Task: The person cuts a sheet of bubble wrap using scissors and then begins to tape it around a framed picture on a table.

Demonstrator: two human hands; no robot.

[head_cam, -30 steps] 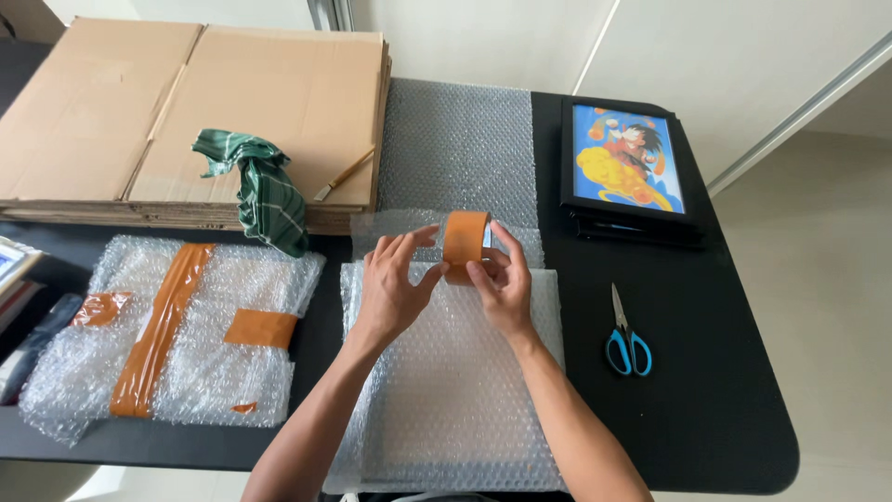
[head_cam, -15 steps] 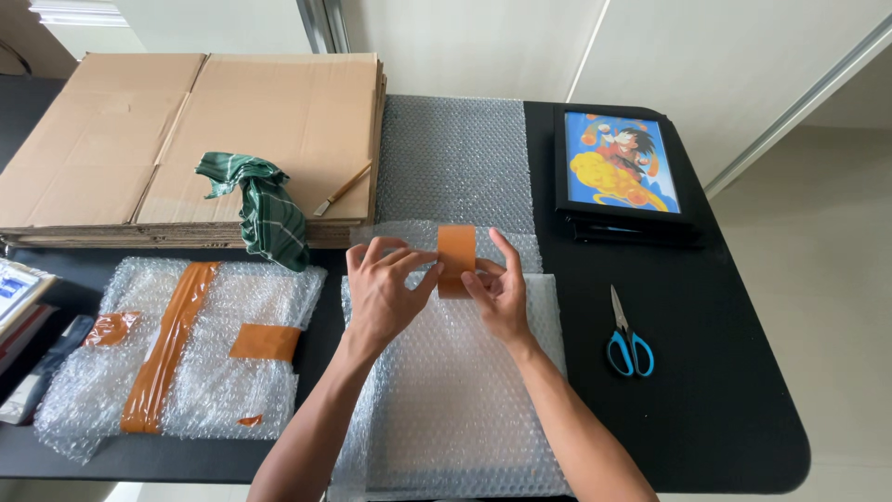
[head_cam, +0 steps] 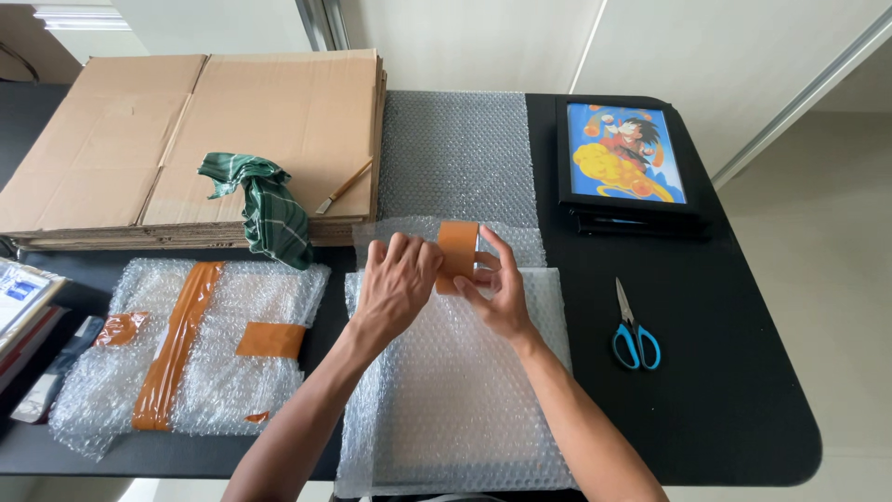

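At nine o'clock I see a finished bubble-wrapped bundle (head_cam: pixel 186 349) set aside on the table (head_cam: pixel 743 372). My left hand (head_cam: pixel 398 284) presses flat while my right hand (head_cam: pixel 497 293) pinches the brown tape strip (head_cam: pixel 457 249), fastening the flap of the centre parcel (head_cam: pixel 455 390). Scissors (head_cam: pixel 635 330) wait at three o'clock.

I count 2 bubble-wrapped parcels (head_cam: pixel 460 381) (head_cam: pixel 186 349), 1 scissors (head_cam: pixel 635 330), 1 brush (head_cam: pixel 342 187), 1 green cloth (head_cam: pixel 265 206), 1 framed pic (head_cam: pixel 624 153), 1 cardboard stack (head_cam: pixel 186 130).

Flattened cardboard boxes (head_cam: pixel 186 139), green cloth (head_cam: pixel 265 206), paintbrush (head_cam: pixel 342 187), blue-handled scissors (head_cam: pixel 634 327), framed cartoon picture (head_cam: pixel 623 154), taped bubble-wrapped parcel (head_cam: pixel 186 349)
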